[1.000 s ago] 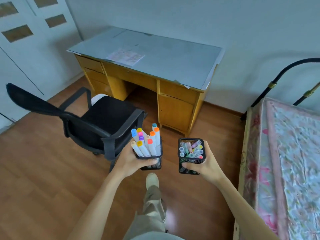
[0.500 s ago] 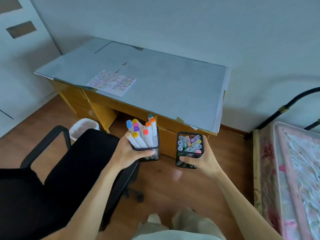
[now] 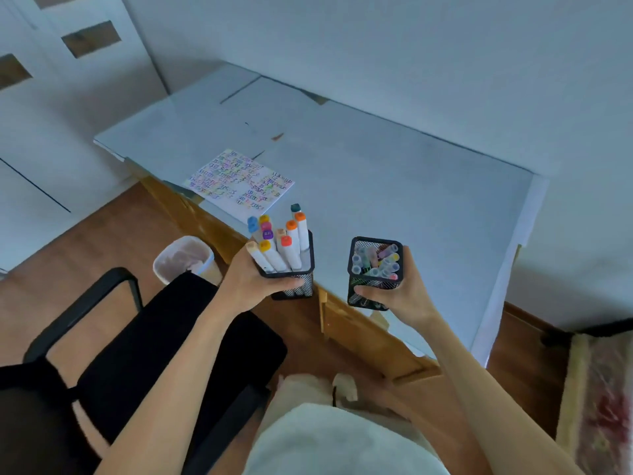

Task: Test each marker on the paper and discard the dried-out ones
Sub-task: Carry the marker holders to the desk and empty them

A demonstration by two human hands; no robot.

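Observation:
My left hand grips a black mesh cup holding several tall white markers with coloured caps. My right hand grips a second black mesh cup filled with several shorter pastel markers. Both cups hang over the desk's front edge, about level with each other. A sheet of paper covered in coloured test scribbles lies on the grey desk top, beyond the left cup.
A small white waste bin stands on the wooden floor beside the desk. A black office chair sits under my left arm. A bed is at the right edge. White cupboard doors are on the left.
I have walked up to the desk; it and the paper are much closer. Both hands still hold their cups, which are over the desk's front edge now.

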